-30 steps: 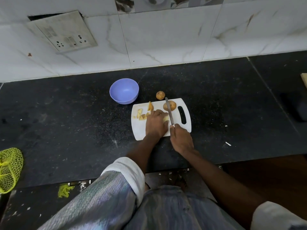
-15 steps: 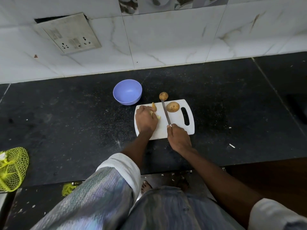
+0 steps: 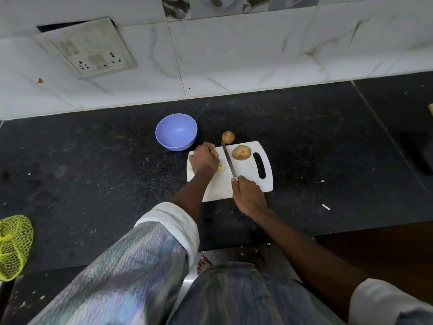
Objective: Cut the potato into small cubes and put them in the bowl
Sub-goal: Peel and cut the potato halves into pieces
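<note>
Counter: the black counter (image 3: 304,137) ran under the tiled wall, with a yellow net bag (image 3: 14,245) at its near left edge.
Board: the white cutting board (image 3: 246,184) lay just right of the bowl, slotted handle to the right.
Bowl: the purple bowl (image 3: 176,132) stood just beyond the board's far left corner and looked empty, so I judged no cubes had gone in yet.
Potatoes: one whole potato (image 3: 241,152) sat on the board beside the blade; a smaller potato (image 3: 228,137) lay on the counter just off the far edge.
Left hand: the left hand (image 3: 203,158) had its fingers curled around cut potato pieces (image 3: 213,151) at the board's far left corner, next to the bowl.
Right hand: the right hand (image 3: 248,195) was wrapped round the handle of the knife (image 3: 228,161), blade pointing away across the board.
Stray piece: a pale bit (image 3: 221,168) lay by the left wrist.
Doing it well: I would carry the handful over the rim before letting go, keep the blade flat and still meanwhile, then gather the strays.
</note>
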